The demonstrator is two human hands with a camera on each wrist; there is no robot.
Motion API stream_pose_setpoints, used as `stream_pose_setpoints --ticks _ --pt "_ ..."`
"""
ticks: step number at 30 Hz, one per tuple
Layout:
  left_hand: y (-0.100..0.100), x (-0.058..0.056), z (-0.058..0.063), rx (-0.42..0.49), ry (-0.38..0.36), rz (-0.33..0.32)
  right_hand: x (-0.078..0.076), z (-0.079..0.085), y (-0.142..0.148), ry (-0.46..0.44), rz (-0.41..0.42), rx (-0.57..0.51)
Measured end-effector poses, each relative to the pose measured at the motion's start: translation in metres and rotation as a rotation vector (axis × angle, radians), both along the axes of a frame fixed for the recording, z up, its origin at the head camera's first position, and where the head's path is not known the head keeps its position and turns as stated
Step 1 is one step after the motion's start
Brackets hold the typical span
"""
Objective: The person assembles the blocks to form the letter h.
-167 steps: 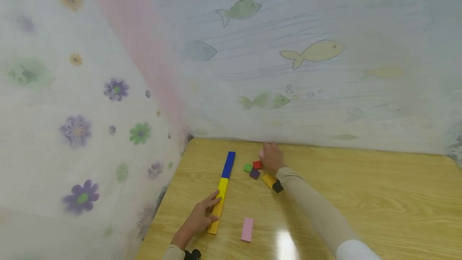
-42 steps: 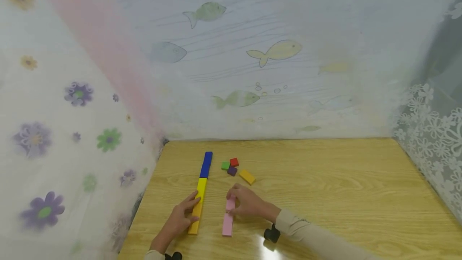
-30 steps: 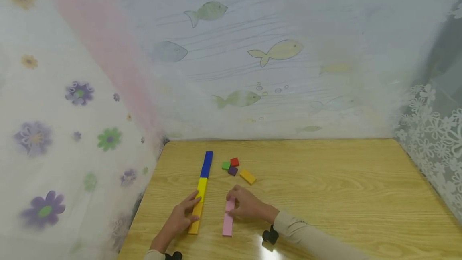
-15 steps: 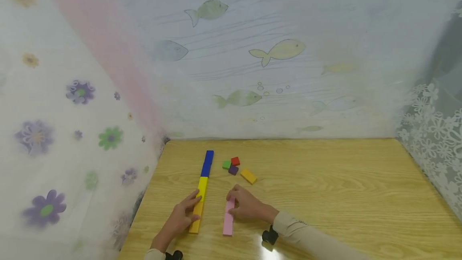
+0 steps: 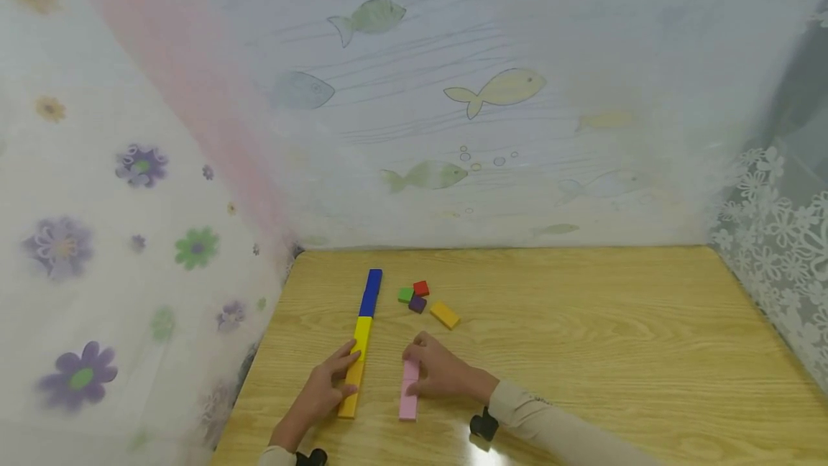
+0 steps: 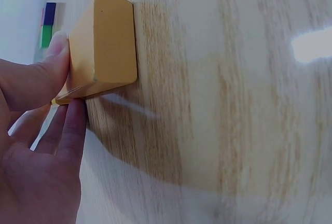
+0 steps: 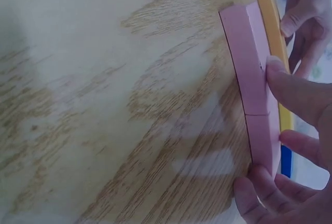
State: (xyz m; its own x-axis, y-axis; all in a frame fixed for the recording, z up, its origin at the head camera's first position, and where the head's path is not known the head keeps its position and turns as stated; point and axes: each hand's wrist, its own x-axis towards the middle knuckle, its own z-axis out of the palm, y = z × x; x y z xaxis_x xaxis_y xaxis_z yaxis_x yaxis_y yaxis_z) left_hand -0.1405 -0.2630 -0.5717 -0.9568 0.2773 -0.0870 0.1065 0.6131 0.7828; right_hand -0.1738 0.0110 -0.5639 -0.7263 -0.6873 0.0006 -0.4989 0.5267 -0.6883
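Observation:
In the head view my left hand point(image 5: 323, 383) lies at the near part of a straight row of blocks. Its thumb and fingers pinch the sides of the orange block point(image 6: 115, 42), one fingertip reaching the yellow block point(image 5: 364, 329). Two blue blocks point(image 5: 370, 295) form the row's far end. To the right, two pink blocks point(image 5: 408, 410) lie end to end, parallel to that row. My right hand point(image 5: 446, 372) grips them, its fingers curled at the far end and its thumb on the nearer one. The right wrist view shows a thin seam between the pink blocks point(image 7: 241, 53).
Beyond the right hand lie a green block point(image 5: 405, 295), a red block point(image 5: 421, 288) and a purple block point(image 5: 417, 304) in a cluster. A separate orange block point(image 5: 445, 315) lies askew beside them. Printed fabric walls border the wooden table point(image 5: 582, 322).
My right hand has brought one pink block from the back to the other's far end, and the gap between them has closed. Its thumb has moved nearer. The left hand stays on the row.

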Motion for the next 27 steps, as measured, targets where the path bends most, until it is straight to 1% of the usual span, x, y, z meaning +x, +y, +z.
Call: stream_pose_setpoints --ticks 3,9,19,22,27 --pt "0.0 -0.001 0.0 -0.003 -0.007 0.002 -0.001 -0.001 0.0 0.031 0.008 0.0" --pt "-0.002 -0.001 0.0 0.005 -0.035 -0.005 0.0 -0.003 0.0 0.03 0.009 0.003" --pt "-0.002 -0.001 0.0 0.01 -0.03 -0.01 -0.003 -0.001 0.0 0.039 0.003 0.036" --pt "-0.002 -0.001 -0.001 0.008 -0.026 -0.016 -0.005 0.002 0.001 0.08 -0.004 0.063" --pt "-0.002 -0.001 0.0 0.011 -0.029 -0.009 -0.01 0.014 0.004 0.172 -0.039 0.075"
